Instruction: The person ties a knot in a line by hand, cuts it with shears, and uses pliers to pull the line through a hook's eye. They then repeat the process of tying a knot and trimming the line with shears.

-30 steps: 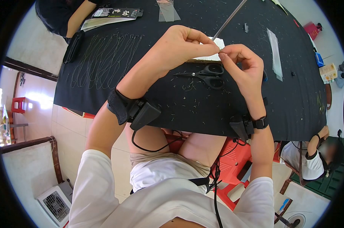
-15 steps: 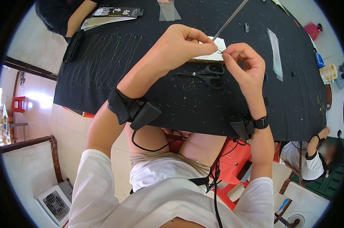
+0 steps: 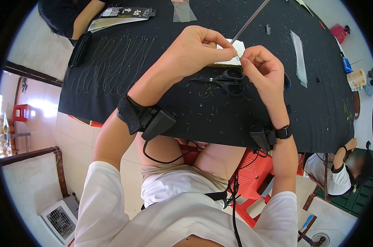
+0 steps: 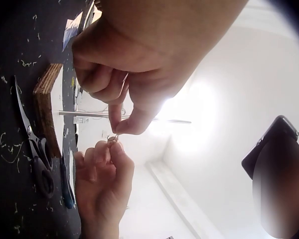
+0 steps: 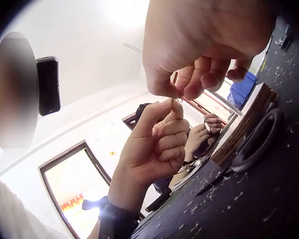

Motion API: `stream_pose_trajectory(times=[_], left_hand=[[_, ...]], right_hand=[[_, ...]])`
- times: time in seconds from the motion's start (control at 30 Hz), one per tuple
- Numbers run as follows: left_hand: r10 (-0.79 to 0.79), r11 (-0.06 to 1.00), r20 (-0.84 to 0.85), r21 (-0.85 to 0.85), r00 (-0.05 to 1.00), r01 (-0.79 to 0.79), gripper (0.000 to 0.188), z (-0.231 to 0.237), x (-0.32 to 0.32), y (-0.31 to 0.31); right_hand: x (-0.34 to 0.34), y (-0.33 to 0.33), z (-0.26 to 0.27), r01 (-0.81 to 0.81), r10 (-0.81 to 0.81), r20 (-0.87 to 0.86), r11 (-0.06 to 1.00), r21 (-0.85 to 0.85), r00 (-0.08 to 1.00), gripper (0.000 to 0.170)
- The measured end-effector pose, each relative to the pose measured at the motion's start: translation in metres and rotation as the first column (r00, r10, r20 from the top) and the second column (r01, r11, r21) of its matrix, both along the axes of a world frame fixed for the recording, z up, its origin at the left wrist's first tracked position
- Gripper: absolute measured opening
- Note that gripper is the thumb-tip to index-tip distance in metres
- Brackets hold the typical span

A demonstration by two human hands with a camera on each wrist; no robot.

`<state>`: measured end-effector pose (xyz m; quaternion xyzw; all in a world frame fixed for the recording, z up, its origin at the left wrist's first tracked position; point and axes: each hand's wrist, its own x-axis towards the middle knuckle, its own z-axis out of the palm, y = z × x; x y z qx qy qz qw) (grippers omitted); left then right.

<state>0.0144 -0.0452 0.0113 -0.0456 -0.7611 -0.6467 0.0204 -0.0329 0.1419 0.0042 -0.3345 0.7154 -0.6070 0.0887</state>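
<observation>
Before the rod, my left hand (image 3: 196,51) pinches a thin thread (image 3: 238,57) between thumb and forefinger. My right hand (image 3: 265,70) pinches the same thread just to the right, its fingertips close to the left ones. A small loop of it shows between the fingertips in the left wrist view; finer detail is too small to make out. Behind the hands a thin metal rod (image 3: 250,21) rises from a wooden block (image 4: 49,107) with a white top. Black-handled scissors (image 3: 227,81) lie on the black cloth just in front of the block.
Several looped lines (image 3: 112,66) lie in a row at the left of the black-covered table (image 3: 186,119). Thread scraps are scattered about. A clear plastic strip (image 3: 298,57) lies to the right, a printed packet (image 3: 124,13) at the far left. Other people sit at the table.
The fingertips have drawn slightly apart since a second ago, and a small loop of thread now shows between them. Both hands otherwise keep nearly the same place.
</observation>
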Motion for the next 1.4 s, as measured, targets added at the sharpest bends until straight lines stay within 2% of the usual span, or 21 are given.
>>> stream_pose_trajectory(times=[0.1,0.6,1.1,1.4], left_hand=[[0.015,1.0,-0.01,-0.022,1.0,-0.016,0.021,0.001,0.001,0.002],[0.004,0.999,0.011,-0.046,1.0,-0.004,0.021,0.003,0.001,0.002],[-0.002,0.997,-0.002,-0.082,1.0,0.002,0.023,0.003,0.002,0.0],[-0.011,1.0,-0.009,0.001,1.0,0.011,0.025,-0.004,-0.001,0.0]], right_hand=[[-0.003,-0.001,-0.006,-0.02,0.018,-0.08,1.0,-0.018,0.997,0.005],[-0.004,0.0,-0.006,0.015,-0.02,-0.114,0.999,-0.046,0.993,0.006],[-0.003,0.001,-0.004,0.013,-0.014,-0.043,1.0,-0.023,0.999,0.006],[-0.003,0.001,-0.005,0.019,-0.023,-0.14,0.999,-0.032,0.99,0.006]])
